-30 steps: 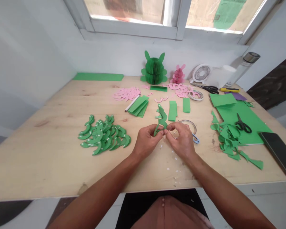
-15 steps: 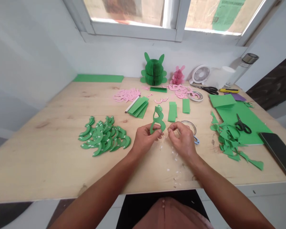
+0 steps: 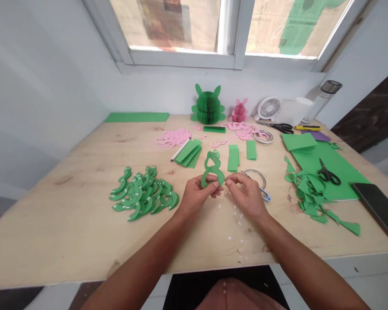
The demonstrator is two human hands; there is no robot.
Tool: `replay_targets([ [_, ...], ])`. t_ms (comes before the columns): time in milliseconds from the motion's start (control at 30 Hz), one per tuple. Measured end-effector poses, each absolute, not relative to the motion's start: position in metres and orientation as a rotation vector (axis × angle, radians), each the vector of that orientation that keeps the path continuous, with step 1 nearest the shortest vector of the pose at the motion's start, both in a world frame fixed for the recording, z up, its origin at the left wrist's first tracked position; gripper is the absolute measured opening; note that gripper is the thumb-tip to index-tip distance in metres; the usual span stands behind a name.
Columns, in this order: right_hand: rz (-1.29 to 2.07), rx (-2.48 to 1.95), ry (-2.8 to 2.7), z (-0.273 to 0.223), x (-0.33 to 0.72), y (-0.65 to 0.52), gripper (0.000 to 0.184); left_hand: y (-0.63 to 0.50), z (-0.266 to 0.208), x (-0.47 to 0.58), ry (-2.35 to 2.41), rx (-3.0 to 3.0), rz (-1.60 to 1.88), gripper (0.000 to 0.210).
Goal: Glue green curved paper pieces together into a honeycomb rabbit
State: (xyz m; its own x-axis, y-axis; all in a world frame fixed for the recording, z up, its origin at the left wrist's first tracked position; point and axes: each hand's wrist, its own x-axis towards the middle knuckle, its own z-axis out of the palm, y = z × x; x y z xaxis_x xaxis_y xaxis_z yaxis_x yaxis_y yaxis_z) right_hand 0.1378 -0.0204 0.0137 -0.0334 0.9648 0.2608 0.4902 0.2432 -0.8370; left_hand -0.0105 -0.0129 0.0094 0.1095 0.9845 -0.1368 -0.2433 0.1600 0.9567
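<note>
A lt.-wood table (image 3: 64,247) stood against a white back wall (image 3: 151,92). Above it, 2 panes (image 3: 171,32) in a whitish window frame (image 3: 184,59) glowed, brightest along the bottom, w/ tan material (image 3: 265,26) behind & a green patch (image 3: 300,26) at R. The L wall (image 3: 35,94) lay in soft gray shade; pale floor (image 3: 362,275) showed below the table's front edge, a dk. panel (image 3: 375,110) at far R.
</note>
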Motion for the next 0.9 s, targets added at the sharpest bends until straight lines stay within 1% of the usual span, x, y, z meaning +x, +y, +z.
replay_targets([
  [100, 0.833, -1.309, -1.579, 0.0159, 0.1368, -0.0203, 0.02, -0.0135, 0.0081, -0.0105, 0.99, 1.013, 1.103, 0.015],
  [267, 1.02, -1.325, -1.406, 0.011, 0.136, -0.0179, 0.015, -0.0131, 0.0037, -0.0101, 0.986, 1.146, 1.03, 0.015],
  [400, 1.191, -1.278, -1.257, 0.0084, 0.1367, -0.0159, 0.018, -0.0129, 0.005, -0.0123, 0.994, 1.17, 1.009, 0.021],
  [567, 1.324, -1.254, -1.089, 0.0139, 0.1357, -0.0165, 0.022, -0.0108, 0.0095, -0.0161, 0.891, 0.925, 1.139, 0.03],
  [700, 1.382, -1.233, -1.06, 0.0156, 0.1332, -0.0185, 0.022, -0.0086, 0.0121, -0.0174, 0.778, 0.687, 1.127, 0.041],
  [767, 1.396, -1.212, -1.062, 0.0159, 0.1324, -0.0192, 0.021, -0.0083, 0.0127, -0.0177, 0.762, 0.659, 1.109, 0.039],
  [900, 1.443, -1.174, -1.085, 0.0171, 0.1324, -0.02, 0.02, -0.0099, 0.0126, -0.0172, 0.755, 0.703, 1.069, 0.024],
])
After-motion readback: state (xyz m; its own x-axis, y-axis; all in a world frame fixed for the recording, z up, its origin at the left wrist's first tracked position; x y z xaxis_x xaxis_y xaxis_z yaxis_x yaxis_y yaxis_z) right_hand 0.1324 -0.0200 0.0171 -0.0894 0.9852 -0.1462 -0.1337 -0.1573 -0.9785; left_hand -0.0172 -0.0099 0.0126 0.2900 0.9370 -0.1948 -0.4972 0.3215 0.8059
